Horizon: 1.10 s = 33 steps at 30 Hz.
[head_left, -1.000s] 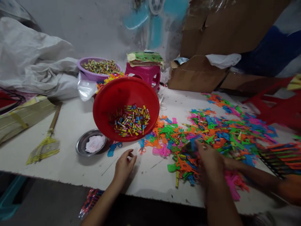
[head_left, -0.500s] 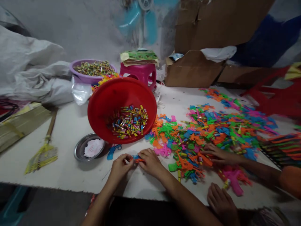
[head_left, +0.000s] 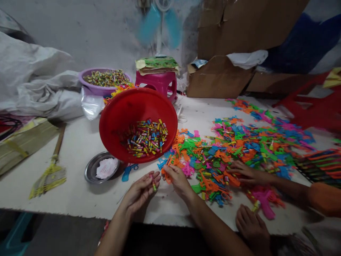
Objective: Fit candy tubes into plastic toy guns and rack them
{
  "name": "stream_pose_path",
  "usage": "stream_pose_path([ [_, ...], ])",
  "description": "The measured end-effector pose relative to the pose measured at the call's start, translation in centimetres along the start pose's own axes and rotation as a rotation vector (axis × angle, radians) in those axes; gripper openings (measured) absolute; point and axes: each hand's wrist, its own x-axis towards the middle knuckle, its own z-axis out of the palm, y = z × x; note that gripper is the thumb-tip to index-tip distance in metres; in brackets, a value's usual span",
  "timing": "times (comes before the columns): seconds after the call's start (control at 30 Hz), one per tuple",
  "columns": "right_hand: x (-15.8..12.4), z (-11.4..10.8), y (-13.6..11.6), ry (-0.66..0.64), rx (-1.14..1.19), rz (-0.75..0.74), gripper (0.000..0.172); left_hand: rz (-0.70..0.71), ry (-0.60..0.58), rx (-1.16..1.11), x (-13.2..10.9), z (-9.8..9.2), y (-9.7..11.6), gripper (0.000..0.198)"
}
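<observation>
My left hand (head_left: 141,192) hovers over the white table (head_left: 80,142), fingers curled round a small wrapped candy (head_left: 153,183). My right hand (head_left: 177,179) is just to its right, pinching an orange plastic toy piece (head_left: 167,175) at the near edge of a wide heap of coloured plastic toy pieces (head_left: 239,145). A tilted red bowl (head_left: 117,117) holding wrapped candies (head_left: 145,137) stands right behind both hands.
Another person's two hands (head_left: 246,172) (head_left: 250,227) work at the right, one on the heap. A metal dish (head_left: 102,170) with white paper, a blue toy piece (head_left: 129,170), a broom (head_left: 50,170), a purple candy bowl (head_left: 105,80), a pink stool (head_left: 160,83), and cardboard boxes (head_left: 218,76) surround the area.
My hands came together in front of the red bowl, then parted. The left now holds a candy and the right an orange piece. The other person's hands stay at the right.
</observation>
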Motion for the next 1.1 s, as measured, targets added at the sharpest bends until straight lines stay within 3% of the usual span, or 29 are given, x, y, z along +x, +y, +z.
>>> stream_pose_path([
  [0.1, -0.5, 0.1, -0.2, -0.003, -0.042, -0.031, 0.027, 0.016, 0.020, 0.016, -0.4, 0.5, -0.9, 0.029],
  [0.27, -0.7, 1.0, -0.4, 0.104, -0.058, -0.127, 0.023, 0.122, 0.070, 0.177, -1.2, 1.5, -1.1, 0.029],
  [0.47, -0.9, 1.7, -0.6, 0.021, -0.197, -0.239, 0.023, 0.243, 0.105, 0.253, -1.4, 2.1, -0.9, 0.030],
  [0.67, -1.9, -0.1, -1.1, 0.113, -0.308, -0.329, 0.024, 0.267, 0.127, 0.243, -0.2, 3.4, -2.4, 0.028],
  [0.83, -2.5, -1.6, -1.8, 0.178, -0.357, -0.380, 0.025, 0.222, 0.042, 0.250, 0.2, 5.2, -3.5, 0.023],
  [0.93, -2.8, -2.1, -2.0, 0.232, -0.326, -0.405, 0.024, 0.208, 0.055, 0.207, 0.1, 6.1, -3.7, 0.025],
  [1.1, -3.3, -2.7, -2.0, 0.223, -0.299, -0.431, 0.023, 0.211, 0.031, 0.243, 0.2, 6.4, -3.7, 0.026],
])
